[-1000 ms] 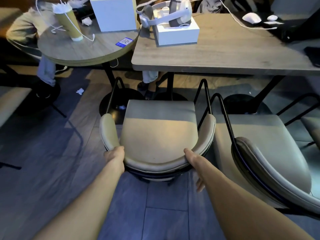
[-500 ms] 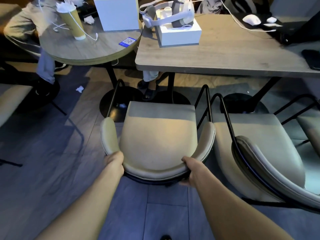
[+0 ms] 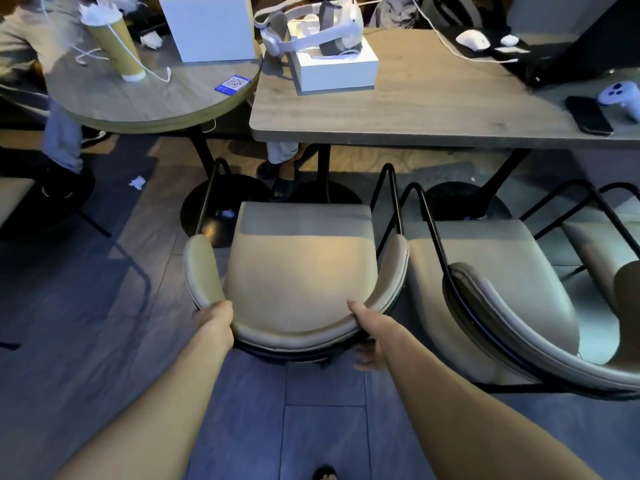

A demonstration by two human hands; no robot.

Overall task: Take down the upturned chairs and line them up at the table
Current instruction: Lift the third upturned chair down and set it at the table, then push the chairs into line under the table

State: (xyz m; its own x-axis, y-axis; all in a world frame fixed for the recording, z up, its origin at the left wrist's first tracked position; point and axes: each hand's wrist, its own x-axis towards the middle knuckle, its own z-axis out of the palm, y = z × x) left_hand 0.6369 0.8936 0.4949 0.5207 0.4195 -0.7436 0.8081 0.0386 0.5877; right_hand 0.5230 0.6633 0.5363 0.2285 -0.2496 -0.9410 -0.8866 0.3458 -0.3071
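A beige padded chair (image 3: 301, 271) with a curved backrest and black metal legs stands upright on the floor, facing the rectangular wooden table (image 3: 433, 109). My left hand (image 3: 214, 317) grips the left end of its backrest. My right hand (image 3: 369, 337) holds the right part of the backrest, thumb on top and fingers curled under the rim. A second matching chair (image 3: 495, 285) stands close on the right, also upright and facing the table. Part of a third chair (image 3: 620, 258) shows at the far right edge.
A round wooden table (image 3: 149, 98) stands at the left with a paper cup and a white box. On the rectangular table lie a headset on a white box (image 3: 332, 67), a phone (image 3: 588, 114) and a controller. A seated person's legs (image 3: 62, 140) are beyond the tables.
The chair has shifted slightly toward the table. My right hand went from lying loosely along the backrest to gripping it with fingers under the rim.
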